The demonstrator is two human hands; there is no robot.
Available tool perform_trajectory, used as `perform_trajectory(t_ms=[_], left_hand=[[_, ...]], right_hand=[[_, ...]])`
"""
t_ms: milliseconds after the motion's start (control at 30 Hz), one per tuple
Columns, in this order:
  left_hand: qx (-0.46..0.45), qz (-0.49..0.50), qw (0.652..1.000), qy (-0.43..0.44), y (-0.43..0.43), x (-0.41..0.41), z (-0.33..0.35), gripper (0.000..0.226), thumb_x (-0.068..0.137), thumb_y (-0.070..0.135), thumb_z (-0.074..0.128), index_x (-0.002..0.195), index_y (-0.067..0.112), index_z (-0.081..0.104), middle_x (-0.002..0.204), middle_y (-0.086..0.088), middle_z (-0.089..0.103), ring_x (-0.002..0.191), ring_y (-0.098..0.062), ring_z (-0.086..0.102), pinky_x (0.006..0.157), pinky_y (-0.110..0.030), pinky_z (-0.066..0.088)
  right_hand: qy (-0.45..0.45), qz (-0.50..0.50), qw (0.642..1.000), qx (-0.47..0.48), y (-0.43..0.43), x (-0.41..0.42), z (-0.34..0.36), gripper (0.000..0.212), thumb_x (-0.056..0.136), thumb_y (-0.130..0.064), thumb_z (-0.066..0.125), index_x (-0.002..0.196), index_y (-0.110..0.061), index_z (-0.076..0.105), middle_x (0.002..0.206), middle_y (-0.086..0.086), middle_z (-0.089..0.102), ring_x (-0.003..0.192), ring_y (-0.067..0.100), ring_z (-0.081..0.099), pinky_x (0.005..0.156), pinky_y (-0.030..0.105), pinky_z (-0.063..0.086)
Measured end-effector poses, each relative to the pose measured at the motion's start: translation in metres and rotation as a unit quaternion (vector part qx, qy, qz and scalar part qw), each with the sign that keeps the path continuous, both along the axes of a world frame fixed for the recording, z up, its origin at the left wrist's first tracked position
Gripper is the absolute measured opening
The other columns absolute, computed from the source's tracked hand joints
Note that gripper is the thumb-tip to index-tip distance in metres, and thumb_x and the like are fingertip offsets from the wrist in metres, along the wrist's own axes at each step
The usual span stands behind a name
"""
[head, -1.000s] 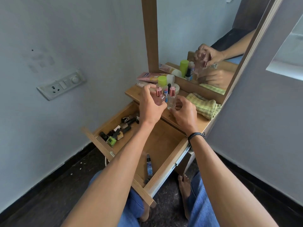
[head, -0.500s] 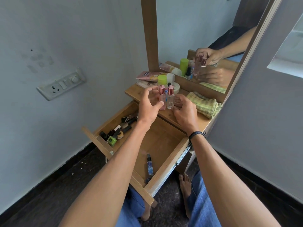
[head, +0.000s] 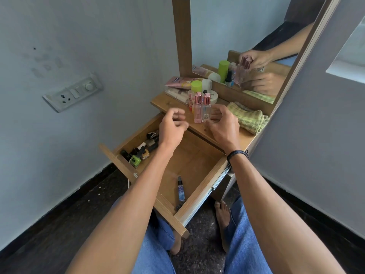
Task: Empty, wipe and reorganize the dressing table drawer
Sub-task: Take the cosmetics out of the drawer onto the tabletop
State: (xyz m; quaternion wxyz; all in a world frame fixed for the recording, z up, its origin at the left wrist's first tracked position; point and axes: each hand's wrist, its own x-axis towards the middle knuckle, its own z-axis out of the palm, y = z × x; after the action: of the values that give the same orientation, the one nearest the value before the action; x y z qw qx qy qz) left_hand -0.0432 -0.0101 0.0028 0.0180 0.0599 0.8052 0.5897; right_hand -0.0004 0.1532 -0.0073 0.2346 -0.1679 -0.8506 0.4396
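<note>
Since the drawer [head: 200, 195] is not yet empty, the likely next pick is the nail polish cluster [head: 142, 150] in its rear-left corner. It sits just below-left of the left hand [head: 171, 127], well apart from the right hand [head: 222, 127]. Left fingers [head: 178, 115] loosely curled, empty. Right ones spread, empty, just beside two perfume bottles [head: 202, 109] upright on the counter [head: 164, 102]. Blue spray tube [head: 180, 191] lies front-to-back near the drawer front.
</note>
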Motion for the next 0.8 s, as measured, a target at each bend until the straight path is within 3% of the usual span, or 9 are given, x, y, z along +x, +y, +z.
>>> perform_trajectory(t_ms=[100,167,267,333,467,600,733,800], left_hand=[[-0.152,0.072,0.986,-0.004,-0.022,0.02,-0.014,0.018,0.089,0.009,0.069,0.092,0.026,0.065,0.09,0.006,0.069,0.08,-0.02,0.071,0.063,-0.034,0.057],[-0.313,0.041,0.947,-0.067,-0.033,0.038,-0.026,0.01,0.091,0.026,0.07,0.098,0.03,0.063,0.091,0.006,0.069,0.071,-0.016,0.066,0.054,-0.026,0.048],[-0.447,-0.107,0.869,-0.181,-0.035,0.07,-0.04,0.037,0.091,0.044,0.07,0.114,0.019,0.057,0.097,-0.001,0.064,0.075,-0.015,0.064,0.062,-0.031,0.052],[-0.493,-0.139,0.84,-0.181,-0.031,0.086,-0.044,0.041,0.094,0.032,0.069,0.126,0.012,0.054,0.106,-0.004,0.063,0.091,-0.021,0.065,0.073,-0.034,0.056],[-0.518,-0.154,0.828,-0.151,-0.025,0.094,-0.047,0.059,0.096,0.009,0.063,0.149,0.011,0.036,0.124,-0.013,0.063,0.11,-0.028,0.066,0.09,-0.035,0.057],[-0.513,-0.151,0.83,-0.155,-0.025,0.097,-0.042,0.062,0.094,0.006,0.062,0.15,0.014,0.035,0.133,-0.014,0.06,0.122,-0.031,0.06,0.096,-0.04,0.052],[-0.439,-0.119,0.874,-0.17,-0.038,0.09,-0.039,0.053,0.088,0.018,0.075,0.134,0.021,0.049,0.122,-0.007,0.065,0.11,-0.025,0.065,0.094,-0.042,0.055],[-0.398,-0.096,0.897,-0.165,-0.048,0.086,-0.034,0.051,0.086,0.02,0.078,0.128,0.024,0.05,0.104,0.002,0.065,0.094,-0.017,0.067,0.077,-0.032,0.056]], right_hand=[[0.008,-0.012,1.0,-0.003,-0.001,0.002,0.001,0.035,0.08,-0.017,0.072,0.113,-0.022,0.064,0.098,-0.009,0.068,0.088,0.007,0.064,0.075,0.018,0.051],[0.011,-0.018,1.0,-0.006,-0.002,0.003,0.002,0.018,0.08,-0.017,0.069,0.096,-0.022,0.063,0.091,-0.01,0.066,0.082,0.008,0.061,0.074,0.025,0.052],[0.01,-0.026,0.999,-0.026,-0.003,0.005,0.005,0.014,0.079,-0.017,0.066,0.074,-0.022,0.054,0.073,-0.011,0.059,0.066,0.005,0.052,0.063,0.026,0.045],[0.019,-0.027,0.999,-0.038,-0.004,0.008,0.006,0.017,0.078,-0.02,0.066,0.069,-0.02,0.051,0.068,-0.009,0.056,0.063,0.008,0.047,0.061,0.029,0.042],[0.039,-0.031,0.997,-0.053,-0.003,0.009,0.006,0.019,0.079,-0.022,0.068,0.071,-0.01,0.055,0.068,-0.005,0.057,0.065,0.012,0.048,0.063,0.034,0.045],[0.056,-0.034,0.996,-0.057,-0.003,0.008,0.006,0.019,0.079,-0.02,0.069,0.069,-0.014,0.054,0.066,-0.008,0.055,0.061,0.008,0.045,0.061,0.032,0.043],[0.139,-0.055,0.987,-0.06,-0.008,0.021,0.009,0.022,0.082,-0.015,0.068,0.07,-0.014,0.051,0.064,-0.008,0.05,0.058,0.003,0.039,0.057,0.027,0.039],[0.153,-0.002,0.988,-0.015,-0.023,0.039,0.005,0.023,0.087,-0.014,0.069,0.072,-0.017,0.051,0.064,-0.01,0.049,0.055,0.003,0.04,0.053,0.023,0.037]])
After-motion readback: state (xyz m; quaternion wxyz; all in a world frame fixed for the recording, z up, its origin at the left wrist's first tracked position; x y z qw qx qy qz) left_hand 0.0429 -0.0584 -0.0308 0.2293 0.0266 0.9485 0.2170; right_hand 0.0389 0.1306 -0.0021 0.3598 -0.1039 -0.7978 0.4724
